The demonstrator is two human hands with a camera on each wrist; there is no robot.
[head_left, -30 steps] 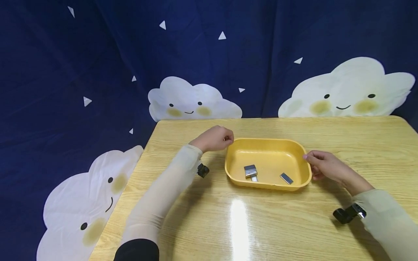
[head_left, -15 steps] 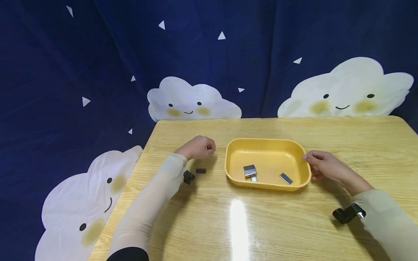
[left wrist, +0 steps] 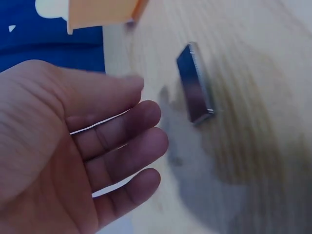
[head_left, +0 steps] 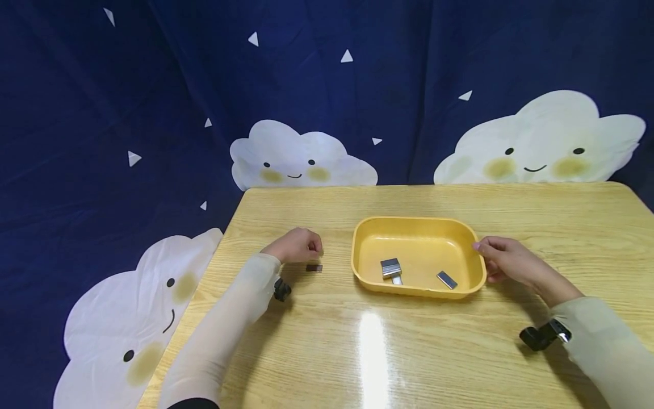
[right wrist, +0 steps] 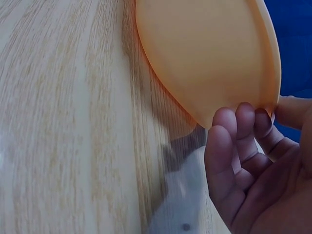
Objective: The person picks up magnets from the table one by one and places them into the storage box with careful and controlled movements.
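Note:
A small rectangular block (left wrist: 195, 85), dark and shiny on top with a silvery edge, lies on the table. My left hand (head_left: 297, 245) hovers just behind it in the head view, fingers loosely bent and holding nothing. In the left wrist view a gap shows between those fingertips and the block. My right hand (head_left: 511, 261) pinches the right end of a yellow plastic tray (head_left: 419, 291), thumb at the rim and fingers against the outer wall. Inside the tray are a silver stepped piece (head_left: 390, 268), overlapping a flat pale one (head_left: 397, 280), and a separate silvery block (head_left: 447, 279).
The light wooden table (head_left: 327, 346) carries a bright glare streak in front of the tray. Behind it hangs a dark blue curtain (head_left: 398, 74) printed with clouds. Small black cameras are worn on both wrists.
My left hand has moved from beside the tray's left rim leftward and nearer to me. The dark block, hidden at first, has come into sight. My right hand stays at the tray.

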